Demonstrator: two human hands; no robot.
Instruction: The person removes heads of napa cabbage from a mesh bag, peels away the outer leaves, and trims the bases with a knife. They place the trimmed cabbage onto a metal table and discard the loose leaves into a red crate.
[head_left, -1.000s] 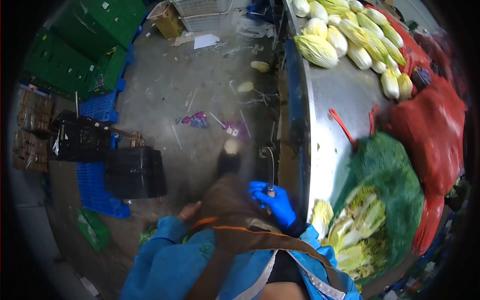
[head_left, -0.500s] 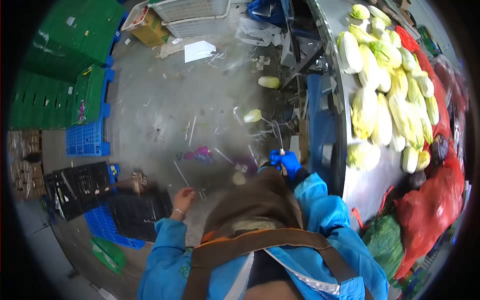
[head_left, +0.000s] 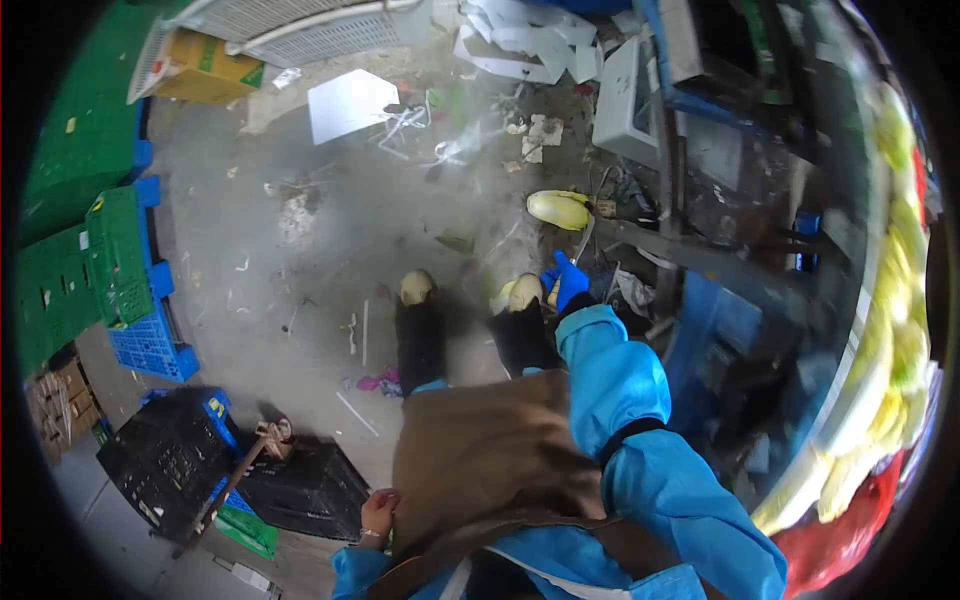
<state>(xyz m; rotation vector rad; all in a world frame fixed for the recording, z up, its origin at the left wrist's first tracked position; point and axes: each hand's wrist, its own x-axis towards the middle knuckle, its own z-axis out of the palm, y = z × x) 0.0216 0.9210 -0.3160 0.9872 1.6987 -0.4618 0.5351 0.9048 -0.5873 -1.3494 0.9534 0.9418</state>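
Note:
My right hand [head_left: 568, 282], in a blue glove, reaches low beside my right shoe [head_left: 525, 291]. Its fingers are closed around a knife, of which a bit of the tan handle [head_left: 553, 293] shows; I cannot make out the blade. A pale yellow-green piece of cabbage [head_left: 503, 299] lies against that shoe. Just beyond the glove, a Chinese cabbage [head_left: 560, 210] rests on the floor by the table's underframe. My bare left hand [head_left: 378, 514] hangs beside the brown apron [head_left: 490, 440], fingers loosely bent and holding nothing that I can see.
Chinese cabbages [head_left: 885, 340] lie on the metal table at right, above a red mesh bag [head_left: 840, 540]. Green crates [head_left: 115, 260] stand on a blue pallet [head_left: 150, 340] at left, near black crates [head_left: 305, 490]. White paper [head_left: 350, 105] and scraps litter the floor.
I have bent toward the floor and the view has tilted down and right. My right hand has gone down beside my shoe, close to the cabbage on the floor. My left hand has drawn in to the apron.

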